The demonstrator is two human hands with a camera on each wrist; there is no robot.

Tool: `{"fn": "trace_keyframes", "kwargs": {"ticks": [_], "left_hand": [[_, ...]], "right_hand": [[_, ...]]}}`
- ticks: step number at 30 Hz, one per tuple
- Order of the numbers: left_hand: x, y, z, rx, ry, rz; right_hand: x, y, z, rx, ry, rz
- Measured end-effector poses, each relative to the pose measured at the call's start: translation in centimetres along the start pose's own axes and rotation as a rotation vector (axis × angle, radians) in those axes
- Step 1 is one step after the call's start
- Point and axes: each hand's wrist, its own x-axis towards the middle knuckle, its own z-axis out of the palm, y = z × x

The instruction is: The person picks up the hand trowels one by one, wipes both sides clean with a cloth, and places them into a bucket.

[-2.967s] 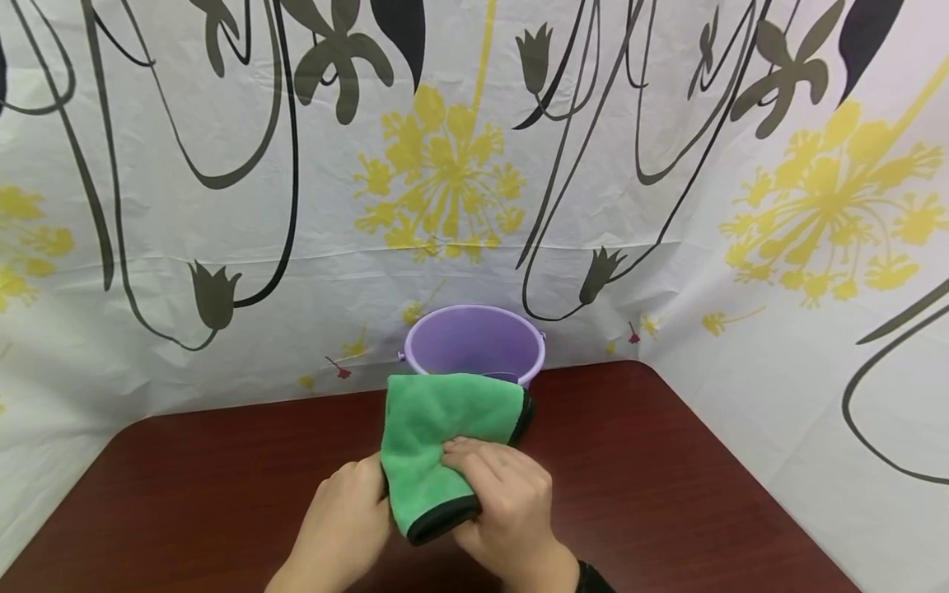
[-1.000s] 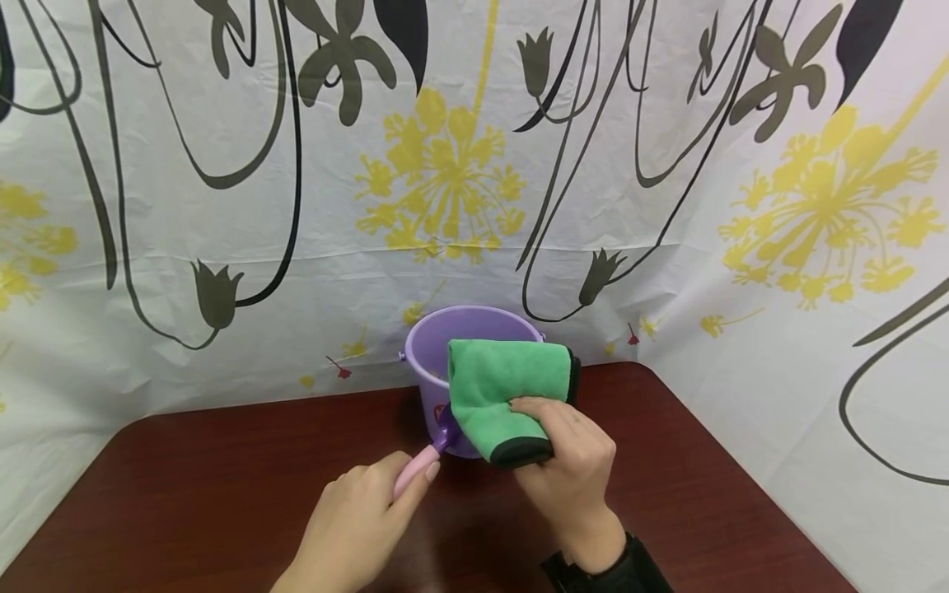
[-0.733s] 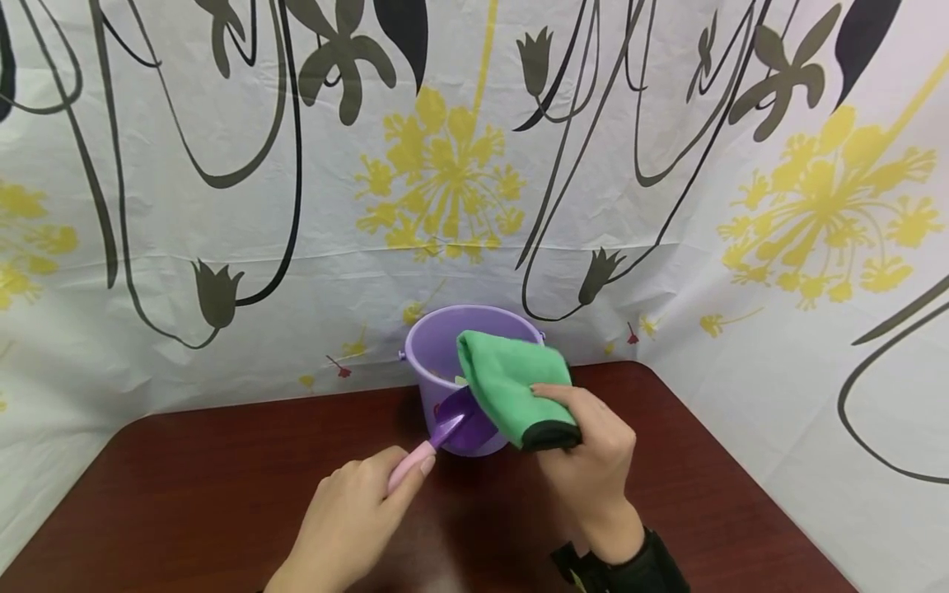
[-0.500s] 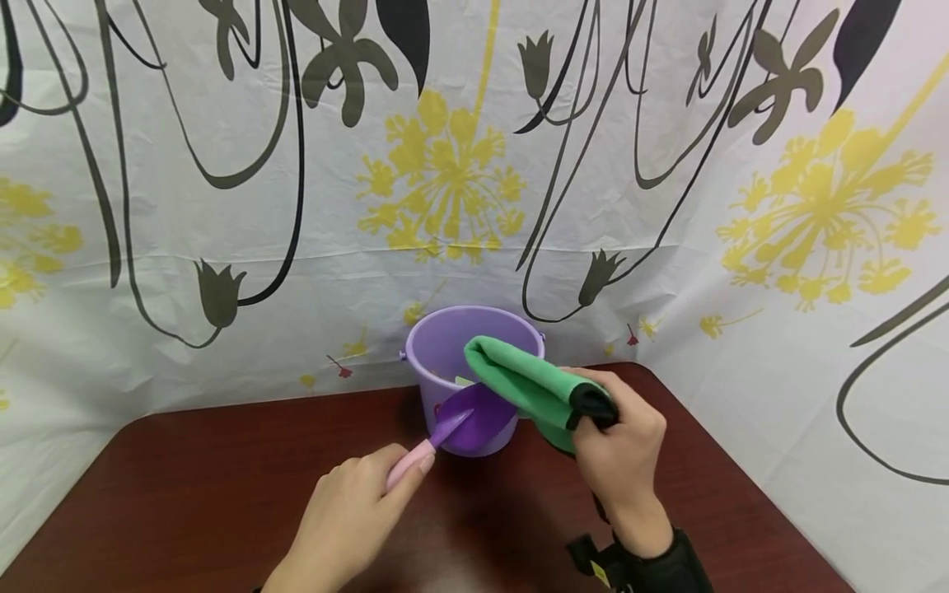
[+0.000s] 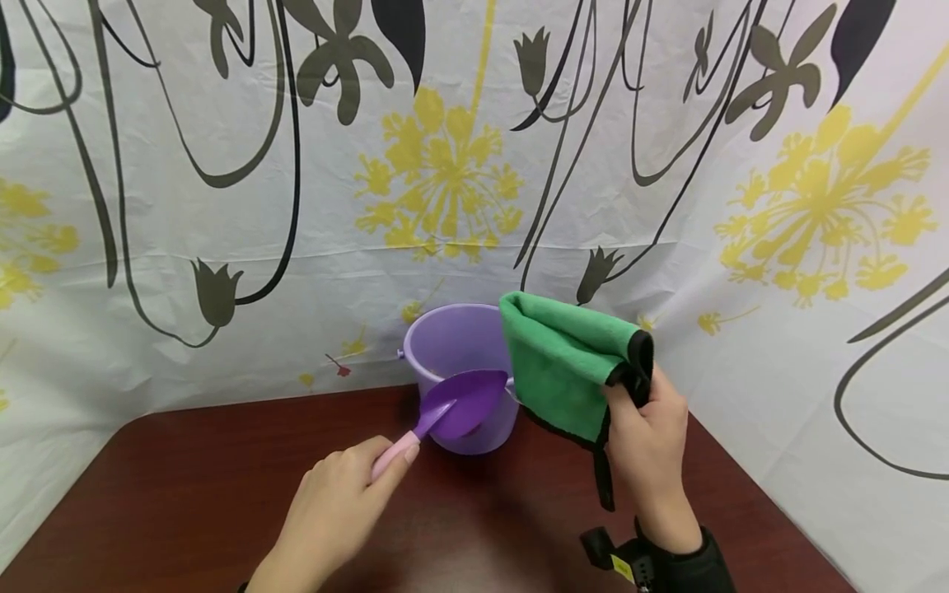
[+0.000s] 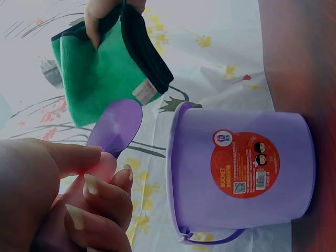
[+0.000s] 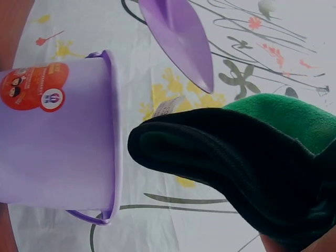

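Note:
My left hand (image 5: 337, 498) grips the pink handle of a purple garden trowel (image 5: 469, 399), its fingers curled round the handle in the left wrist view. The trowel's blade is held up in front of the bucket in the head view. In my right hand (image 5: 652, 441) is a folded green cloth (image 5: 559, 362) with black edging, pinched at its edge; a strap hangs from it. A white tag (image 6: 145, 92) shows on the cloth in the left wrist view. The cloth is right of the blade and hides part of the bucket's rim.
A purple bucket (image 5: 437, 338) with an orange label (image 6: 245, 165) stands at the back of the dark red-brown table (image 5: 222, 486). Behind it hangs a white sheet (image 5: 326, 206) printed with flowers, which also runs along the right side.
The cloth has come off the trowel, uncovering its blade, and my right hand has moved it right and turned it. My left hand has shifted slightly left with the trowel.

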Motion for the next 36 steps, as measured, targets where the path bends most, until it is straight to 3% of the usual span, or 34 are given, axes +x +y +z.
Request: {"fn": "trace_keyframes", "kwargs": {"ticks": [8,17,36], "left_hand": [[0.6,-0.8,-0.9,0.003,-0.008,-0.044],[1.0,-1.7,-1.9,-0.021,-0.096,-0.128],[1.5,-2.7,-3.0,-0.043,-0.093,-0.183]], "right_hand": [[0.5,-0.4,-0.8,0.051,0.020,0.103],[0.6,-0.4,-1.2,0.042,-0.001,0.145],[1.5,-0.6,-2.7,0.015,0.102,0.251]]}}
